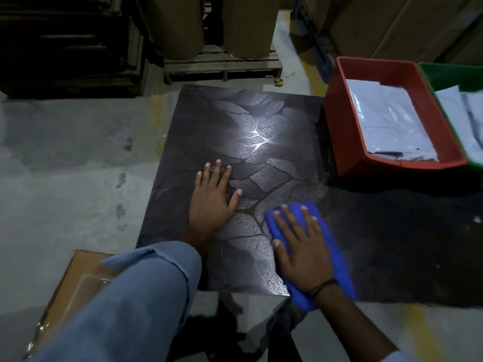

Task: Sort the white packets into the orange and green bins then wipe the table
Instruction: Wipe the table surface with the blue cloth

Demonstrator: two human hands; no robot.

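Note:
My right hand (303,246) lies flat, fingers straight, pressing a blue cloth (337,259) onto the near right part of the dark patterned table (235,121). My left hand (214,197) rests flat on the table a little to the left, fingers spread. No packets lie on the tabletop. At the right, the orange bin (339,131) holds white packets (386,121). Beside it, at the frame's right edge, the green bin (444,77) holds more white packets (462,111).
A cardboard box (78,280) sits on the grey floor at the lower left. Behind the table stand a wooden pallet (222,64) with large brown rolls (177,24) and dark stacked pallets at the far left. Cardboard cartons (392,24) line the back right.

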